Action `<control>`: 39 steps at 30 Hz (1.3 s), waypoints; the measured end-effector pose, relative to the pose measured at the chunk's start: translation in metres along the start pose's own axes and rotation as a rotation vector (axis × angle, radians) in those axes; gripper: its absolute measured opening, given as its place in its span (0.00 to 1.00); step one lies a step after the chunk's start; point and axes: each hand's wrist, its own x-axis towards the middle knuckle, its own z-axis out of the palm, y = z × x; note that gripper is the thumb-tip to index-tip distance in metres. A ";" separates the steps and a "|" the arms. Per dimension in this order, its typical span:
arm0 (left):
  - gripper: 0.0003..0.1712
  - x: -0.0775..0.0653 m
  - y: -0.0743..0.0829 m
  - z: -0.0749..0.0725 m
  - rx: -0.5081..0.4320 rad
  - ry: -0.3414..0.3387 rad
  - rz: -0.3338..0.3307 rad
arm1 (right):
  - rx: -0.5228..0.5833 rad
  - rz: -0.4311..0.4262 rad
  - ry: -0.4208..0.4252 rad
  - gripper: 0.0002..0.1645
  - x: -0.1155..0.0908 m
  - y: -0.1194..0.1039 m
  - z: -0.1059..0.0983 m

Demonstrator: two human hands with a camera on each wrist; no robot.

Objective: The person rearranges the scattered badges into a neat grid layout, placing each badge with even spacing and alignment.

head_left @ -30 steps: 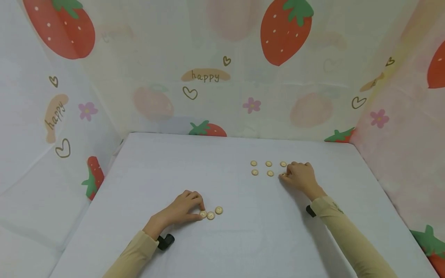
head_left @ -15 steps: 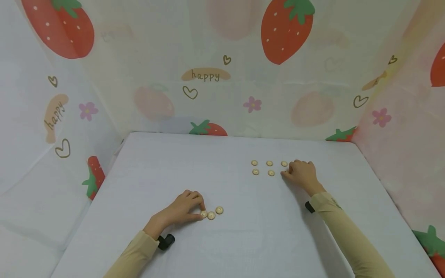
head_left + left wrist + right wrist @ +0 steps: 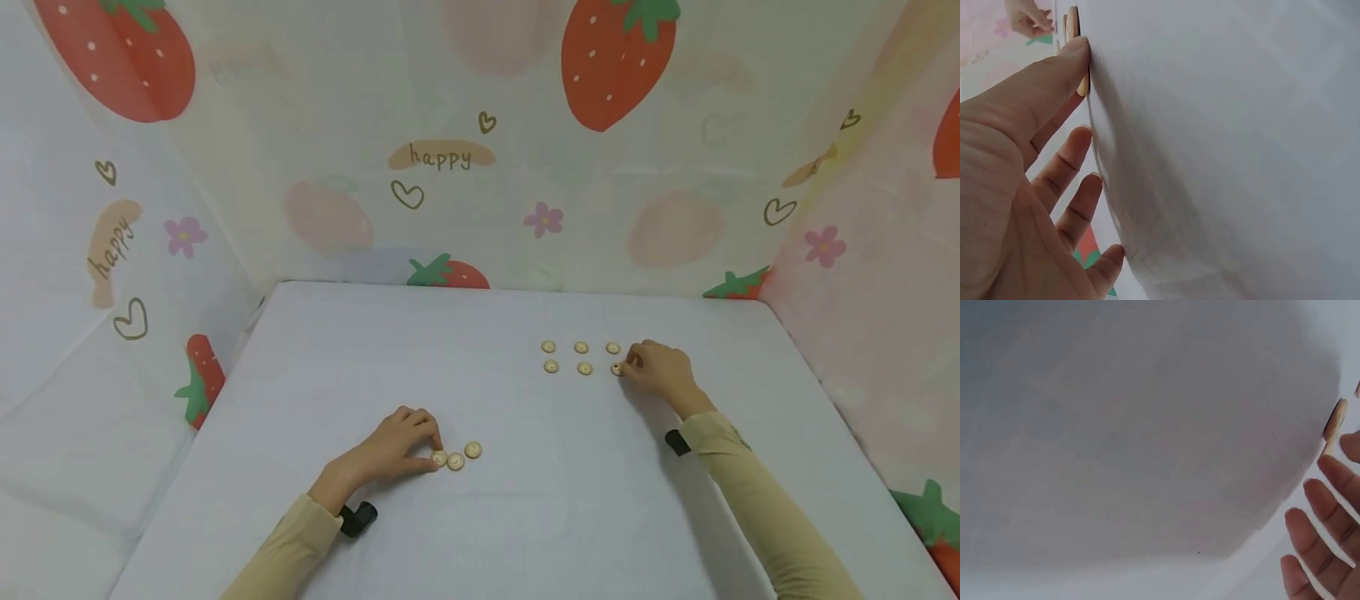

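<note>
Two rows of three round wooden buttons lie at the back right of the table. My right hand (image 3: pixel 662 373) is just to the right of the front row's end button (image 3: pixel 617 368), fingertips close to its edge. In the right wrist view that button (image 3: pixel 1335 419) lies flat, with the fingers (image 3: pixel 1313 534) beside it and nothing between them and the thumb. My left hand (image 3: pixel 397 446) pinches a button (image 3: pixel 438 458) between thumb and index finger at the table. Two more buttons lie right of it, a near one (image 3: pixel 455 462) and a farther one (image 3: pixel 472 450).
A white cloth covers the table (image 3: pixel 480 542). Patterned fabric walls (image 3: pixel 330 125) rise at the back and both sides. Each wrist carries a small black camera, such as the left wrist camera (image 3: pixel 359 519).
My right hand has let go of the end button and drawn a little to the right, so the button now shows. The left hand has kept its pinch in place.
</note>
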 end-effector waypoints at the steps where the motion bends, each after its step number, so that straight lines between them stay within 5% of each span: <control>1: 0.11 0.000 0.000 0.000 -0.001 -0.001 -0.001 | 0.003 -0.015 -0.001 0.14 0.000 0.000 0.000; 18: 0.12 0.000 0.001 -0.001 0.004 0.005 0.001 | 0.011 -0.151 0.008 0.11 -0.001 -0.001 0.004; 39: 0.12 0.000 0.000 0.001 0.019 0.007 0.005 | 0.011 -0.142 0.025 0.11 -0.002 -0.002 0.003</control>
